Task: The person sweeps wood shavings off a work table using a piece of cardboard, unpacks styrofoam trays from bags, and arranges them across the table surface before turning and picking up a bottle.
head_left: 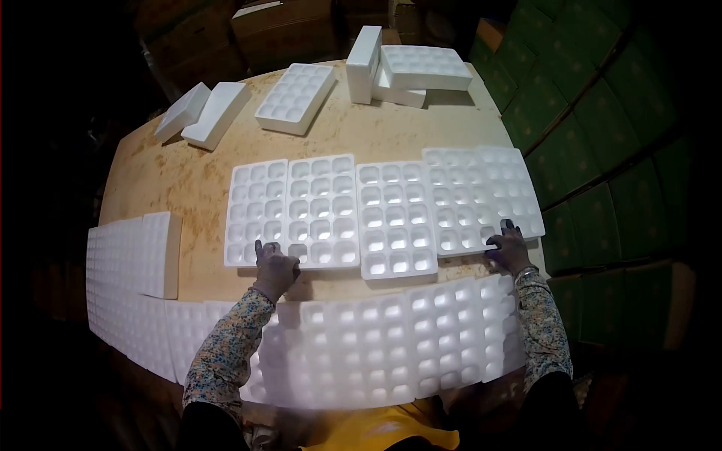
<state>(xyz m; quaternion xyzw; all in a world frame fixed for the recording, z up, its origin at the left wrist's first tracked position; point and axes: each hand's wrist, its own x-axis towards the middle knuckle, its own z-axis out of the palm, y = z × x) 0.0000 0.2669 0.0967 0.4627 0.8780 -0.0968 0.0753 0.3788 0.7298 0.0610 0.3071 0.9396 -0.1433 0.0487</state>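
White foam trays with square hollows lie side by side in a row across the table. My left hand [276, 269] touches the near edge of the left trays [257, 203], its fingers bent and partly spread over the hollows. At the right end, my right hand [511, 248] rests on the near edge of the right trays [459, 197], fingers apart. Between them sits a middle tray [394, 218], a little nearer to me than its neighbours. A second row of trays [353, 342] runs along the front edge, below both hands.
More trays [128, 255] lie at the table's left edge. Toward the back are loose foam trays [295, 96], some tilted or stacked [426, 68]. Green boxes [602, 158] are piled on the right. Brown cartons [282, 30] stand behind the wooden table [195, 177].
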